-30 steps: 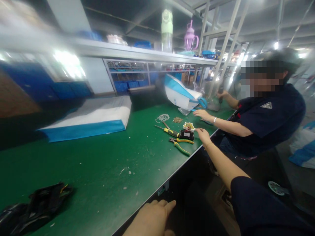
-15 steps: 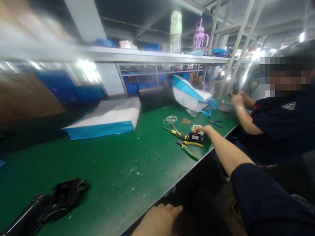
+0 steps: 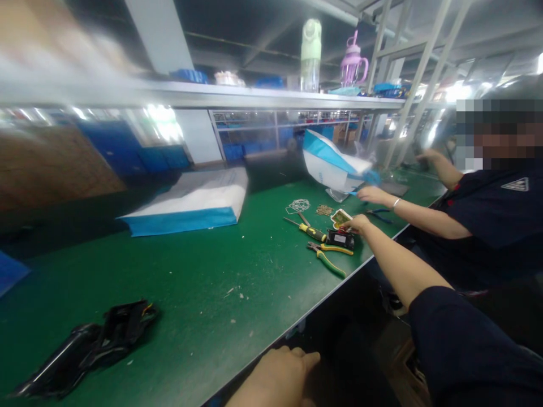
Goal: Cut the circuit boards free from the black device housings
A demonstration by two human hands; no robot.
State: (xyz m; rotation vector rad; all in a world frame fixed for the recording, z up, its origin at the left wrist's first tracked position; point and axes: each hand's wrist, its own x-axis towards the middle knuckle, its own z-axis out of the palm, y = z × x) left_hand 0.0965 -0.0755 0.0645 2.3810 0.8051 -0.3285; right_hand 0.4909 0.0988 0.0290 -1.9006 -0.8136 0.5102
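Observation:
At the right side of the table, my right hand (image 3: 360, 224) pinches a small white-framed part with a yellowish face (image 3: 341, 218). It is tilted up, and red wires run beneath it by a black box with a white label (image 3: 340, 239). Just left of the box lies a yellow-and-black screwdriver (image 3: 313, 232). Cutting pliers with green-and-yellow handles (image 3: 331, 260) rest in front of it. My left hand (image 3: 282, 373) hangs low, off the table's front edge, one finger stretched out and the others partly hidden; nothing shows in it.
A pile of small brass-coloured screws (image 3: 324, 210) and a white wire tangle (image 3: 299, 206) lie behind the tools. A black hinged device (image 3: 97, 345) is at near left. White-and-blue bags (image 3: 190, 198) lie farther back. A co-worker's hand (image 3: 373, 195) reaches in near blue-handled pliers (image 3: 379, 215).
The white-framed part has been tilted up in my right hand, showing its yellowish face. The co-worker's hand has reached toward the blue strap. The view has shifted slightly left.

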